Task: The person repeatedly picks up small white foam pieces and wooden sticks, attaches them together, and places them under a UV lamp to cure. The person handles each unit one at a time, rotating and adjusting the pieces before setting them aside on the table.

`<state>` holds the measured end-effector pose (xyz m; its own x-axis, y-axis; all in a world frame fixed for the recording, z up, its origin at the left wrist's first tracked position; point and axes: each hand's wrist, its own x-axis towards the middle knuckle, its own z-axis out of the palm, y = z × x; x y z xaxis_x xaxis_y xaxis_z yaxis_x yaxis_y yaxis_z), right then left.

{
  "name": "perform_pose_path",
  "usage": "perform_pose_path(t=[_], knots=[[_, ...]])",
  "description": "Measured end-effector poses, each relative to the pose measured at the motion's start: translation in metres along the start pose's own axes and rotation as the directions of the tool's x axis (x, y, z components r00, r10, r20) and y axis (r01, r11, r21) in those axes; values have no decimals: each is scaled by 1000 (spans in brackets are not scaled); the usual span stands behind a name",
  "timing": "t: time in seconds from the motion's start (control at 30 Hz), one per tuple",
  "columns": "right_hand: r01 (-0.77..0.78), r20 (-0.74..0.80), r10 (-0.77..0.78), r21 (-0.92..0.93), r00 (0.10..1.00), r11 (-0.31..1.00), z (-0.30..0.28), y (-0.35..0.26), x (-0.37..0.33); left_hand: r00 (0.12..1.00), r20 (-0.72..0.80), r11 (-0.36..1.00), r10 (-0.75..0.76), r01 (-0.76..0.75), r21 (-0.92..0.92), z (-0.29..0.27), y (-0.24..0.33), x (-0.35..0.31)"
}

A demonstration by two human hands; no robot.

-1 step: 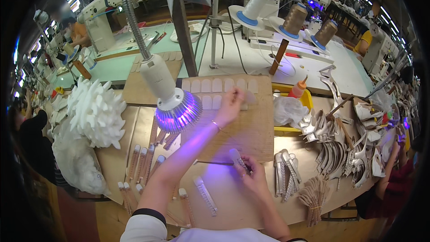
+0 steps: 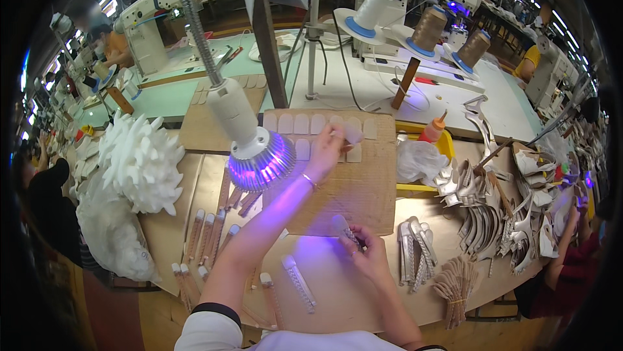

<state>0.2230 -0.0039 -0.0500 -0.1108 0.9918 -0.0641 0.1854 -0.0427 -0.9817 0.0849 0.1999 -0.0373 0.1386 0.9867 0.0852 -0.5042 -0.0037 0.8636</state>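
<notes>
We count two hands, both at work around one brown cardboard board [image 2: 344, 188] on the table [image 2: 354, 302]. Left hand [image 2: 326, 151] reaches over the board, thumb and fingers pinching one clear, rounded tab [image 2: 354, 134] above the board's far right part; we can't tell how its remaining fingers sit. Right hand [image 2: 368, 253], just off the board's near edge, has thumb and fingers closed on one silvery strap [image 2: 351, 237], pale tip pointing at the board. Flat tabs [image 2: 302, 124] lie in two rows toward the board's far edge: we get at least six in the far row, at least two in the next, exact total hidden by hand and lamp. One lamp [image 2: 261, 162] with purple light hangs over the board's left edge. One loose silvery strap [image 2: 300, 284] lies between the forearms toward the table's near edge; left of it we count at least eight brown strips [image 2: 196, 237] with white tips. Right of the right hand: one group of silvery straps [image 2: 415, 247], three or more, plus one banded bundle of brown strips [image 2: 457, 287] by the table's near right edge. Beyond the board's right edge: one yellow tray [image 2: 447, 145], one orange-tipped bottle [image 2: 431, 130], one clear plastic bag [image 2: 418, 160].
</notes>
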Motion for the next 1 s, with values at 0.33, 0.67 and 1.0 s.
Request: perform_pose_path(t=[0.33, 0.67, 1.0], knots=[[24, 5, -26, 170, 1000, 985, 11, -51, 27, 976, -193, 994, -98, 106, 35, -35, 47, -108], [139, 362, -175, 124, 916, 982, 62, -88, 48, 922, -369, 977, 114, -36, 212, -43, 112, -189], [223, 299, -256, 142, 919, 964, 55, -87, 66, 902, -383, 965, 200, -113, 238, -36, 100, -185]])
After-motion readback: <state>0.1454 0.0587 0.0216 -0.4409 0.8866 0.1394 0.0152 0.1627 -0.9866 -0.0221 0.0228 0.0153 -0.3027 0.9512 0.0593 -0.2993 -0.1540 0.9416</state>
